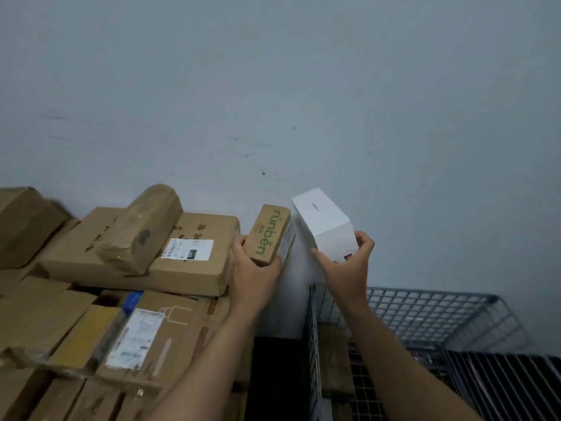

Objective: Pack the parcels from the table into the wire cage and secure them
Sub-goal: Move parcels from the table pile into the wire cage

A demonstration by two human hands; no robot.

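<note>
My left hand point(253, 273) grips a small brown box with green lettering point(267, 233) by its near end, held up at the right edge of the parcel pile. My right hand point(349, 262) holds a white box point(323, 223) by its near lower end, tilted, just right of the brown box and above the wire cage's left wall. The wire cage point(425, 314) stands at the lower right, its mesh walls blue-grey. A dark ribbed thing lies inside at the far right.
Many brown cardboard parcels point(136, 262) are stacked on the left, some with white labels, one tape-wrapped bundle point(139, 229) on top. A plain grey wall point(303, 101) rises behind. A dark gap point(276, 378) separates the pile from the cage.
</note>
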